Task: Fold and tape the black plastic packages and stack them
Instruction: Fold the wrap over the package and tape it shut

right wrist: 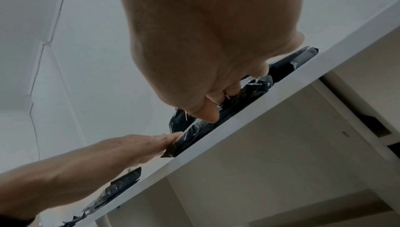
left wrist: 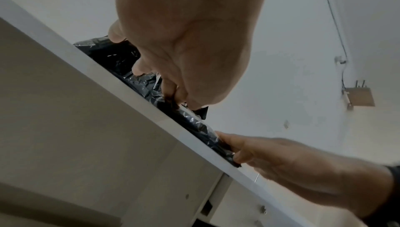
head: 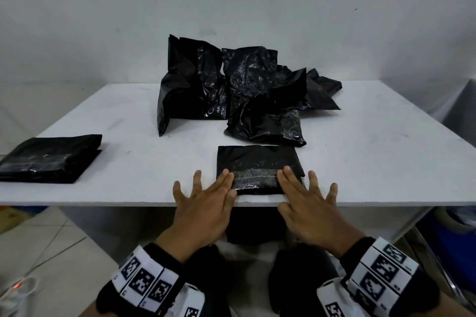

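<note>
A folded black plastic package (head: 257,162) lies flat near the front edge of the white table (head: 128,121), with a strip of clear tape (head: 255,175) across its near half. My left hand (head: 206,195) presses straight fingers on the package's left end. My right hand (head: 306,195) presses flat on its right end. Both hands have their fingers spread. The wrist views show the same package (left wrist: 194,124) (right wrist: 199,133) edge-on under the fingers. A stack of folded, taped packages (head: 49,159) sits at the table's left edge.
A heap of several crumpled unfolded black packages (head: 239,92) fills the middle back of the table. A white wall (head: 231,8) stands behind. Under the table hangs a dark object (head: 255,226). Tiled floor (head: 38,244) lies to the lower left.
</note>
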Demonstrator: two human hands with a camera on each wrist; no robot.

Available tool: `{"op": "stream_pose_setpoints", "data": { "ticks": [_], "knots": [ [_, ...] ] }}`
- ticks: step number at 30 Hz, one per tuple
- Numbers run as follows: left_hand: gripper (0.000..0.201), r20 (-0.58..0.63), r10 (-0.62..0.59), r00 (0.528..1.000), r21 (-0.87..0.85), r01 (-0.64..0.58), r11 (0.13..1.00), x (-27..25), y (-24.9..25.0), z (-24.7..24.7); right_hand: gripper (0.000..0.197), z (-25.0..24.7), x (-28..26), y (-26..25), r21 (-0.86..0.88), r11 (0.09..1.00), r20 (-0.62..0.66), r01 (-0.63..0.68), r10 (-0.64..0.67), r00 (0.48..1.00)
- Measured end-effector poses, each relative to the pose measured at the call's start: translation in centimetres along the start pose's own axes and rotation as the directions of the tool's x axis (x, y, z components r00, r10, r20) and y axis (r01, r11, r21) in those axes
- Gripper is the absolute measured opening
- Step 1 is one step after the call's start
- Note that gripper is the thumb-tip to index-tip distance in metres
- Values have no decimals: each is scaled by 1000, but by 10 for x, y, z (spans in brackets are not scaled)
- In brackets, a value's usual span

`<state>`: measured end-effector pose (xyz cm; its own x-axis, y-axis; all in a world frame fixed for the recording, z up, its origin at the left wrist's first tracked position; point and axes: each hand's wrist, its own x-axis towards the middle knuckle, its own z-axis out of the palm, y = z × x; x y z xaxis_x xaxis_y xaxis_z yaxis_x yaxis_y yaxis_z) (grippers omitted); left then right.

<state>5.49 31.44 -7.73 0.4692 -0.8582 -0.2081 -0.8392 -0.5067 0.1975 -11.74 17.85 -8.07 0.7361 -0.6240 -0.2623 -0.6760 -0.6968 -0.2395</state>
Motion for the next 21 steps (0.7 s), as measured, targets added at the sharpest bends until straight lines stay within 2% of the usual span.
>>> {"op": "stream_pose_setpoints", "data": {
  "ticks": [2,4,6,8,10,13,17,21],
  "knots": [
    [55,-22,1,1000,-75,-2,997,1,-1,-7,64,-3,1,1,97,995,-1,9,-9,1000],
    [52,-138,-9,990,-194,-18,981,5,-3,-19,60,-13,2,4,244,970,-51,17,-4,999],
    [52,-226,21,974,-220,-72,973,11,-2,-28,56,-20,6,4,257,966,-135,35,0,991],
    [55,-182,110,977,-128,-134,983,20,8,-29,54,-21,14,-1,161,985,-163,56,-29,986],
    [57,-99,150,984,-44,-155,987,29,22,-21,56,-17,23,-12,104,993,-136,54,-40,990],
    [59,-14,142,990,40,-142,989,40,34,-8,59,-10,35,-19,88,996,-147,6,7,989],
    [63,67,155,986,110,-161,981,45,23,-3,60,-4,39,-7,13,1000,-110,-15,16,994],
    [65,71,180,981,134,-188,973,47,17,1,60,-4,38,0,9,1000,-108,2,-1,994]
  ]
}}
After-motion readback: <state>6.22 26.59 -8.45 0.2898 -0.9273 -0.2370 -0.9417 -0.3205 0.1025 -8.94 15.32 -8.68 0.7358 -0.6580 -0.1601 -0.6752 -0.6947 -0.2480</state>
